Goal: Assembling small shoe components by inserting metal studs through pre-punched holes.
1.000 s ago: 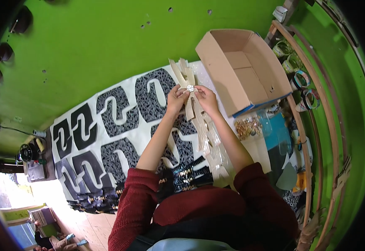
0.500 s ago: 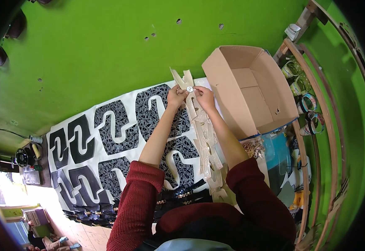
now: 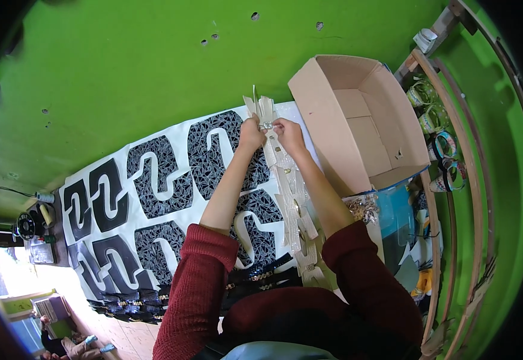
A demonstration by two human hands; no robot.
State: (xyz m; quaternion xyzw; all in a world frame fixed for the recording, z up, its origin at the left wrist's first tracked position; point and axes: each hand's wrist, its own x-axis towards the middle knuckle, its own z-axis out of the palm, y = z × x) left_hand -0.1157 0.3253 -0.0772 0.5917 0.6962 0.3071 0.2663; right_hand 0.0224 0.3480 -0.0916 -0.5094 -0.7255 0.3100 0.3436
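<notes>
At the far edge of the white-covered table [image 3: 180,207], my left hand [image 3: 251,133] is closed on a cream strap piece [image 3: 265,108] whose loose ends stick up towards the wall. A small shiny ornament [image 3: 266,125] sits across the piece, between my two hands. My right hand [image 3: 288,135] pinches at the ornament's right side; whether the fingers hold its edge or the strap is too small to tell. Below my hands, a row of similar cream straps with gold-coloured ornaments [image 3: 297,210] runs towards me, overlapping one another.
Black patterned S-shaped pieces [image 3: 161,174] lie left of my arms, with plain dark ones [image 3: 108,195] beyond. Dark straps with ornaments [image 3: 132,306] line the near edge. Right are an open cardboard box [image 3: 327,129], a blue bin [image 3: 396,213] and a wooden rack [image 3: 432,108] with sandals. A person [image 3: 69,345] sits lower left.
The ornament has turned from facing up to lying flatter across the strap, and the strap's ends have shifted. Both hands have moved slightly left. The whole view has tilted a little.
</notes>
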